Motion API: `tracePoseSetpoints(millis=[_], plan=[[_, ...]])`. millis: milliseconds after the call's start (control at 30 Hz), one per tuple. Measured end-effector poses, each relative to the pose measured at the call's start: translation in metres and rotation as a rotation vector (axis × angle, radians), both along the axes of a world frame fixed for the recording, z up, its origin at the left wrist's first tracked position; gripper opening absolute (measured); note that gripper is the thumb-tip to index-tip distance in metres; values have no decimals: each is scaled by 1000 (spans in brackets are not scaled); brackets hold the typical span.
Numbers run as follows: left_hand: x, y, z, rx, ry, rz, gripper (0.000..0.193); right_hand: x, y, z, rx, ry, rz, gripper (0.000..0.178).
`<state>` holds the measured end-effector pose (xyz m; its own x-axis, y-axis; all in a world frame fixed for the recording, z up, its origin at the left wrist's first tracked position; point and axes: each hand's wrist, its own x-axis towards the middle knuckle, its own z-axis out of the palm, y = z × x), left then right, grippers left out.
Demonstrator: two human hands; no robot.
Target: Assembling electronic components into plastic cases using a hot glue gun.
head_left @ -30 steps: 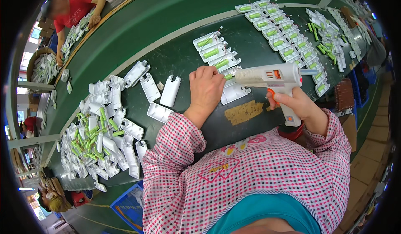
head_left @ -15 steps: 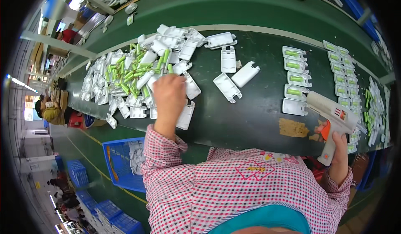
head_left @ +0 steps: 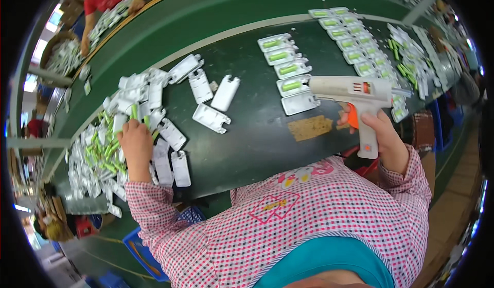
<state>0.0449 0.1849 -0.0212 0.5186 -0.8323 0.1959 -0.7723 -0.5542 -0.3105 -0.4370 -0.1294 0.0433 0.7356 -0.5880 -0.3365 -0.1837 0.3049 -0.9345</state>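
Observation:
My left hand (head_left: pixel 137 145) is over the right side of a heap of white plastic cases and green cylindrical cells. Its fingers are curled down beside a green cell (head_left: pixel 135 111); what they pinch, if anything, is hidden. In my right hand (head_left: pixel 383 132) is a white glue gun (head_left: pixel 355 91) with an orange trigger, held by its handle. The gun's front end points left, beside the lower cases of a short column. A green cell (head_left: pixel 292 86) lies in the second-lowest case, while the lowest case (head_left: pixel 299 104) shows no cell.
Several loose white cases (head_left: pixel 225 93) lie between the heap and the column. More filled cases (head_left: pixel 354 56) stand in rows at right, near another pile of parts (head_left: pixel 411 56). A blue crate (head_left: pixel 146 254) sits below the table. Across the green belt (head_left: pixel 216 15), a person in red handles parts.
The view has turned, so the table's contents sit farther left in the picture and a person in red appears. My left hand stays at the heap; the right still holds the glue gun.

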Motion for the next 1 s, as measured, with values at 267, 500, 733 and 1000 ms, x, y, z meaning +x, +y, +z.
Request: tracePoseSetpoints(millis=[267,500,733,1000], plan=[[-18,-8,5,143,53,145,10,-11,9,-8,-29,15,90,47],[-17,-12,9,145,73,157,19,-11,10,-20,-37,79,202,44],[-10,-9,-4,58,-8,137,20,-5,6,-14,-75,102,233,39],[-17,-13,-8,-10,-79,72,23,-15,4,-12,-78,153,202,33]])
